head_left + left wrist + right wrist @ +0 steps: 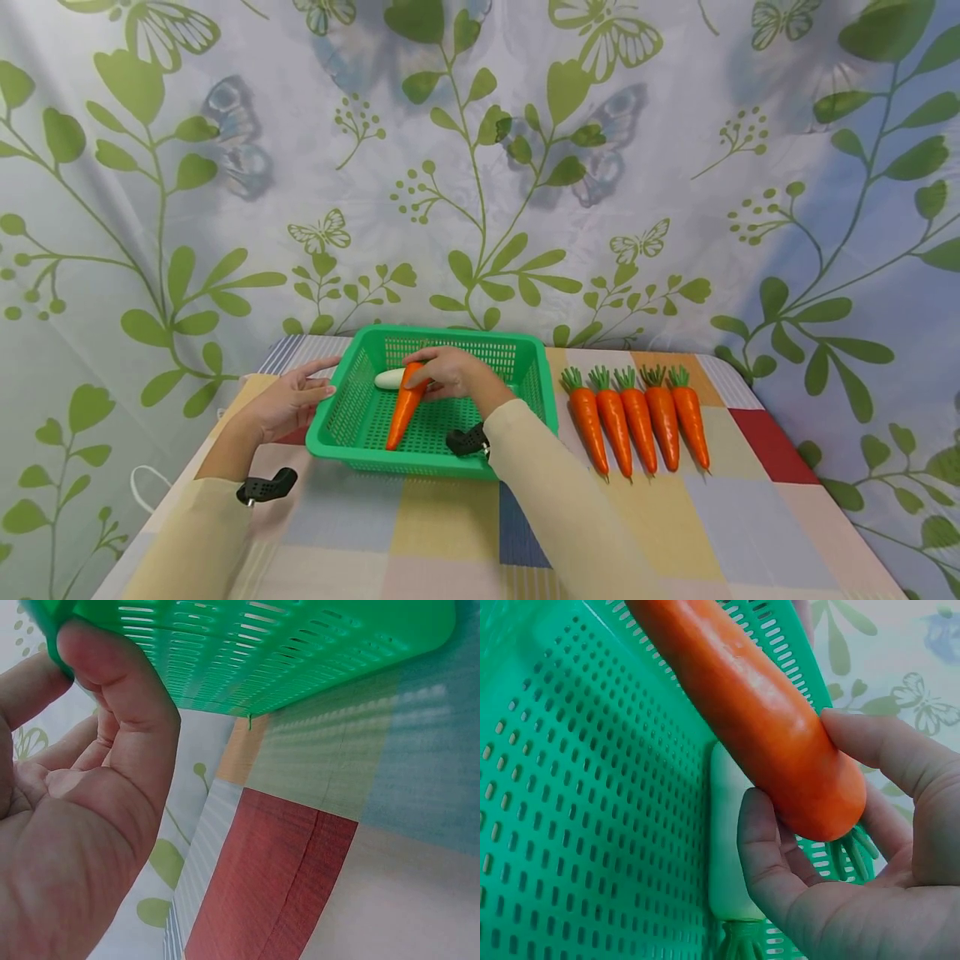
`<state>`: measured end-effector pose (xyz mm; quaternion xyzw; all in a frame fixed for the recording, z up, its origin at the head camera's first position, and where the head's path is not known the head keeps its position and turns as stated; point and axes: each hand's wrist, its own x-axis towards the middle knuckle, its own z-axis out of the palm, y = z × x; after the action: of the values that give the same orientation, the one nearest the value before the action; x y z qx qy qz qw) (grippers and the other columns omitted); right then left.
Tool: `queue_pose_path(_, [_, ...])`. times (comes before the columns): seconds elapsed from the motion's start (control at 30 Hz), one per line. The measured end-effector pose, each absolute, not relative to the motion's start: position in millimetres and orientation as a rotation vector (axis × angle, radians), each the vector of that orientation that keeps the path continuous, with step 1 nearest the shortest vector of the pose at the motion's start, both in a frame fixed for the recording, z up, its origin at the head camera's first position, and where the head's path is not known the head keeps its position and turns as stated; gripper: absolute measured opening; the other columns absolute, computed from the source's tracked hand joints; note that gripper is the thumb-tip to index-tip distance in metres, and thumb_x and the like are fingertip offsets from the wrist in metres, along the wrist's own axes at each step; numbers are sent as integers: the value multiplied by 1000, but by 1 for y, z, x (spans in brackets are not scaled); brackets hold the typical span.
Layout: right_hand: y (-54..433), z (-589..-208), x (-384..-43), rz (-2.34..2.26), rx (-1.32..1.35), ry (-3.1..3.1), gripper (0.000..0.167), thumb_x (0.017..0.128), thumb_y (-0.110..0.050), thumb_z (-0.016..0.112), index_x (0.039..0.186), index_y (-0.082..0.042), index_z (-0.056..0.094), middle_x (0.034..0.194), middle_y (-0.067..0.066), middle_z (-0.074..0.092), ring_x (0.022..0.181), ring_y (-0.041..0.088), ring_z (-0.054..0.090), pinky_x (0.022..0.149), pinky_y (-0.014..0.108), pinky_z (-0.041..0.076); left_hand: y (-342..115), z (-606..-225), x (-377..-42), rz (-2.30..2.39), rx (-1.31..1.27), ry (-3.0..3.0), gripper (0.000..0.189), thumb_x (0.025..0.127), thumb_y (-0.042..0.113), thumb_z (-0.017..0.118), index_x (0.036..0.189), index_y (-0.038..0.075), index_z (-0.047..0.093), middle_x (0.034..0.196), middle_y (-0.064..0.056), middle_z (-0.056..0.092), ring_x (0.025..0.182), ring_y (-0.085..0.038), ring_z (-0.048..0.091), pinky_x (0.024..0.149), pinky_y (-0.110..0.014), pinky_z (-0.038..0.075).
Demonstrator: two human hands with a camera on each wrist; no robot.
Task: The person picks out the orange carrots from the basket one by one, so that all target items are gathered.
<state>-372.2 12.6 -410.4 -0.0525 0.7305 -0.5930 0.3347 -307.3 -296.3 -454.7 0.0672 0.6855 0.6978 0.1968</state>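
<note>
My right hand [452, 372] grips an orange carrot [406, 414] near its leafy end, inside a green plastic basket [420, 461]. The right wrist view shows the thumb on one side of the carrot [742, 697] and fingers on the other, with its short green stalks beside the palm. Beneath it a white radish [731, 847] with a green top lies on the basket's bottom, partly hidden by the carrot and the hand. At the basket's left side, my left hand [288, 403] pinches the rim between thumb and fingers, as the left wrist view shows.
Several carrots [636, 421] lie side by side in a row right of the basket, green tops away from me. A checkered cloth [450, 525] covers the table. Behind hangs a leaf-and-butterfly curtain [480, 167]. A white cable [142, 487] shows at the left edge.
</note>
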Motion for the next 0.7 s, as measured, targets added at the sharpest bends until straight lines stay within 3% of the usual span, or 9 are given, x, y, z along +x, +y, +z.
queue_pose_path(0.17, [19,-406,-368,-1588,-158,1894,50,85,-2,81,127,-26,72,128,12,59,102,31,67,107,54,52,-295,-456,-306,1961,197,1918,74,105,15,58,164,14,15,135,-8,65,108,-21,73,89,-38,62])
queue_pose_path(0.53, [36,-400,-368,-1677,-199,1816,52,89,-1,74,135,-25,67,138,16,52,108,38,68,103,62,51,-296,-455,-306,1933,199,1945,79,103,19,62,165,13,14,137,-8,63,109,-18,73,91,-36,62])
queue_pose_path(0.7, [43,-398,-367,-1721,-194,1792,55,89,-2,74,138,-26,64,141,16,50,110,38,67,101,60,54,-297,-455,-306,1925,203,1954,78,103,18,62,165,14,14,132,-5,65,108,-18,73,91,-35,62])
